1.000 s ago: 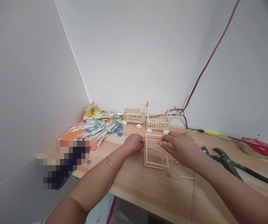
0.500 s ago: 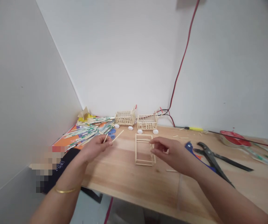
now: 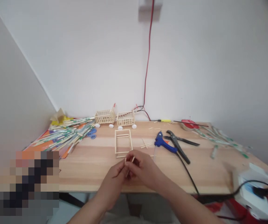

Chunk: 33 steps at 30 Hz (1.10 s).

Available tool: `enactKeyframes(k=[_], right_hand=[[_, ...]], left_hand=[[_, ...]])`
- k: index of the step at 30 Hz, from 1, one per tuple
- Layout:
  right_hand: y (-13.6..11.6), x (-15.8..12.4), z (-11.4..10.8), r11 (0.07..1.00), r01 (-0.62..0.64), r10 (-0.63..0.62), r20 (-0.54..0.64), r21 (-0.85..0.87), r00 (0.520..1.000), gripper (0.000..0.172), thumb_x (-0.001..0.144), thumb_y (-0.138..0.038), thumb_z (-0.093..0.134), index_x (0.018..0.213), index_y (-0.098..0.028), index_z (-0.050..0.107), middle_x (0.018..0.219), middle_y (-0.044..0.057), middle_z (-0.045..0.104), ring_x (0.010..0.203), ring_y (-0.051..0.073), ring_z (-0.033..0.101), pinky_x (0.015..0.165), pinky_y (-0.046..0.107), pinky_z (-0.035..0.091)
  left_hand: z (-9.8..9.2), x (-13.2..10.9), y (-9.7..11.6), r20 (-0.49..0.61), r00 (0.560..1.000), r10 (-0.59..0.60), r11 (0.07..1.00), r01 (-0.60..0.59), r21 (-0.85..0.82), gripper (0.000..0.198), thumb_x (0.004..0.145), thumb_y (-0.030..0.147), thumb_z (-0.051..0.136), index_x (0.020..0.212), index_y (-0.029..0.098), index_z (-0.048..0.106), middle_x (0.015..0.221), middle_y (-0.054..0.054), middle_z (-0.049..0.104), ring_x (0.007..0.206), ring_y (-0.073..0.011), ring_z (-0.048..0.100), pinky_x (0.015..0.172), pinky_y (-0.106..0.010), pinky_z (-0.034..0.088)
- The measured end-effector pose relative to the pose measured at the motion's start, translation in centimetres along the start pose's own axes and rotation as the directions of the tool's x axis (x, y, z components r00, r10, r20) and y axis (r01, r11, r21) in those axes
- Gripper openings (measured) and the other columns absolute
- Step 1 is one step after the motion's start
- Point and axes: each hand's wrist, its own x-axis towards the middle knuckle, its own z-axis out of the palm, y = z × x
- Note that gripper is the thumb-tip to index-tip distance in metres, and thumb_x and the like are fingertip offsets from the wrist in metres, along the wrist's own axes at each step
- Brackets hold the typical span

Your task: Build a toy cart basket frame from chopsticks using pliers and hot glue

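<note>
My left hand (image 3: 115, 176) and my right hand (image 3: 146, 169) are together above the table's front edge. Both have fingers closed around short thin wooden sticks (image 3: 133, 159). One stick end pokes up between the right fingers and another shows at the left fingertips; the rest is hidden. Just beyond the hands is an open box-shaped frame of sticks (image 3: 115, 141). Crossed loose sticks (image 3: 145, 144) lie to its right, and a blue glue gun (image 3: 165, 145) rests on its side farther right.
Two small stick carts (image 3: 104, 116) with white wheels stand by the wall. Paper-wrapped sticks (image 3: 66, 133) and blue discs (image 3: 93, 133) lie at left. Black-handled pliers (image 3: 179, 147) lie beyond the glue gun. A white box (image 3: 255, 194) with a black cable sits at the right edge.
My hands have come together: the left moved right with its sticks, and the right left the frame's side and drew nearer me. The view has swung right.
</note>
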Motion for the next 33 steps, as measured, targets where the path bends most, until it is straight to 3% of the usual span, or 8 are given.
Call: enactKeyframes(k=[4, 8, 15, 20, 22, 25, 29, 33], right_hand=[[0.9, -1.4, 1.3, 0.981, 0.004, 0.004, -0.040, 0.192, 0.999, 0.003, 0.080, -0.020, 0.055, 0.083, -0.019, 0.056, 0.073, -0.002, 0.059, 0.068, 0.012, 0.057, 0.062, 0.022, 0.045], [1.1, -2.0, 1.6, 0.909, 0.028, -0.026, -0.011, 0.416, 1.000, 0.007, 0.078, -0.021, 0.059, 0.084, -0.019, 0.055, 0.076, -0.002, 0.057, 0.066, 0.010, 0.053, 0.061, 0.021, 0.044], [0.4, -2.8, 0.2, 0.958, 0.264, -0.271, -0.055, -0.112, 0.961, 0.007, 0.085, -0.014, 0.052, 0.084, -0.020, 0.057, 0.086, 0.001, 0.058, 0.082, 0.013, 0.053, 0.072, 0.024, 0.041], [2.6, -2.6, -0.1, 0.920, 0.174, -0.177, 0.025, -0.350, 0.984, 0.011, 0.090, -0.016, 0.045, 0.087, -0.018, 0.056, 0.089, 0.004, 0.058, 0.080, 0.015, 0.056, 0.071, 0.026, 0.042], [3.4, -2.3, -0.3, 0.906, 0.152, -0.145, 0.048, -0.396, 0.988, 0.014, 0.091, -0.017, 0.043, 0.082, -0.018, 0.054, 0.087, 0.006, 0.059, 0.079, 0.016, 0.056, 0.070, 0.027, 0.042], [3.9, -2.0, -1.2, 0.921, 0.115, -0.163, -0.100, -0.373, 0.982, 0.019, 0.092, -0.021, 0.038, 0.076, -0.019, 0.049, 0.076, 0.004, 0.057, 0.072, 0.016, 0.055, 0.066, 0.027, 0.042], [4.1, -1.8, -1.9, 0.942, 0.143, -0.187, -0.121, -0.303, 0.975, 0.021, 0.094, -0.025, 0.034, 0.076, -0.020, 0.044, 0.070, 0.002, 0.055, 0.065, 0.014, 0.054, 0.063, 0.026, 0.041], [5.5, -1.9, -1.0, 0.909, 0.179, -0.200, -0.016, -0.376, 0.980, 0.018, 0.092, -0.024, 0.034, 0.079, -0.020, 0.046, 0.072, 0.004, 0.057, 0.066, 0.016, 0.055, 0.060, 0.026, 0.041]], left_hand=[[0.6, -0.9, -0.7, -0.006, 0.974, 0.228, 0.934, -0.217, 0.283, 0.035, 0.089, 0.034, 0.039, 0.119, 0.025, 0.055, 0.113, -0.007, 0.060, 0.110, -0.0225, 0.051, 0.097, -0.037, 0.040], [1.2, -1.4, -1.2, 0.007, 0.934, 0.358, 0.871, -0.337, 0.358, 0.037, 0.091, 0.026, 0.035, 0.125, 0.024, 0.047, 0.122, -0.009, 0.055, 0.113, -0.0217, 0.050, 0.096, -0.039, 0.041], [0.7, -0.6, -3.1, 0.090, 0.887, 0.452, 0.779, -0.442, 0.444, 0.035, 0.091, 0.022, 0.035, 0.126, 0.023, 0.043, 0.128, -0.012, 0.049, 0.119, -0.0219, 0.046, 0.101, -0.042, 0.038], [-2.0, -1.1, -3.3, 0.045, 0.901, 0.432, 0.656, -0.348, 0.670, 0.040, 0.088, 0.023, 0.045, 0.128, 0.023, 0.045, 0.127, -0.012, 0.051, 0.119, -0.0230, 0.046, 0.101, -0.040, 0.039], [-3.8, -1.3, -2.7, 0.020, 0.886, 0.462, 0.614, -0.336, 0.714, 0.032, 0.087, 0.023, 0.045, 0.118, 0.023, 0.054, 0.118, -0.011, 0.057, 0.111, -0.0217, 0.052, 0.095, -0.037, 0.044], [-8.0, -0.7, -0.8, 0.011, 0.857, 0.516, 0.499, -0.311, 0.809, 0.024, 0.087, 0.025, 0.044, 0.101, 0.022, 0.063, 0.102, -0.008, 0.065, 0.098, -0.0210, 0.059, 0.088, -0.034, 0.047], [-16.4, 1.7, 3.0, -0.146, 0.824, 0.548, 0.282, -0.018, 0.959, 0.028, 0.085, 0.029, 0.041, 0.095, 0.019, 0.066, 0.100, -0.010, 0.067, 0.096, -0.0266, 0.060, 0.087, -0.039, 0.045], [-23.8, 4.9, 5.0, -0.133, 0.922, 0.364, 0.074, 0.114, 0.991, 0.031, 0.079, 0.019, 0.039, 0.091, 0.016, 0.068, 0.100, -0.015, 0.066, 0.095, -0.0323, 0.058, 0.081, -0.041, 0.043]])
